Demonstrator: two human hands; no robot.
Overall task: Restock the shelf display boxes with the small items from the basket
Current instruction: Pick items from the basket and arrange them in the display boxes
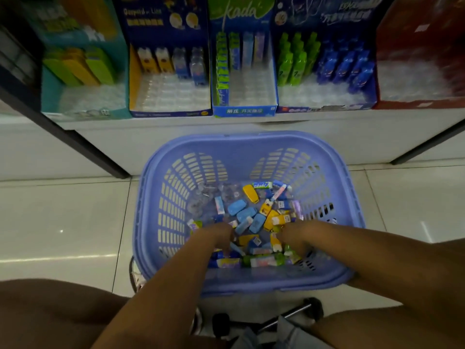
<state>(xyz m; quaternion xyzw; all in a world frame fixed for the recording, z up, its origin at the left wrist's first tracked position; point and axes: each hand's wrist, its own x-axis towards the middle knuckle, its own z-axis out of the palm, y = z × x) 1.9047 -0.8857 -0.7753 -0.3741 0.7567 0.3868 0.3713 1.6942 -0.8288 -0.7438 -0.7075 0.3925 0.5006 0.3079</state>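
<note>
1. Lavender plastic basket (241, 141) stands on the tiled floor (63, 210), directly in front of the shelf (151, 124). The small items (251, 215) lie in a mixed heap on its bottom.
2. Left hand (216, 235) and right hand (293, 235) both reach down into the heap, fingers bent among the pieces. The fingertips are hidden, so it cannot be told whether either hand has hold of anything.
3. Hazard: the item types are jumbled together. Picking without sorting risks loading a piece into the wrong box.
4. Hazard: an overfull handful lifted past the rim may shed pieces onto the floor.
5. Hazard: careless placement may topple the upright rows already standing in the boxes.
6. Count:
   - Basket: one.
   - Hands: two.
   - Display boxes: five, namely teal box (50, 96), dark blue box (171, 113), green-topped box (244, 112), bottle box (327, 105) and red box (415, 104).
   - Items: too overlapped to total, though at least four flat blue cases (245, 214) show.
</note>
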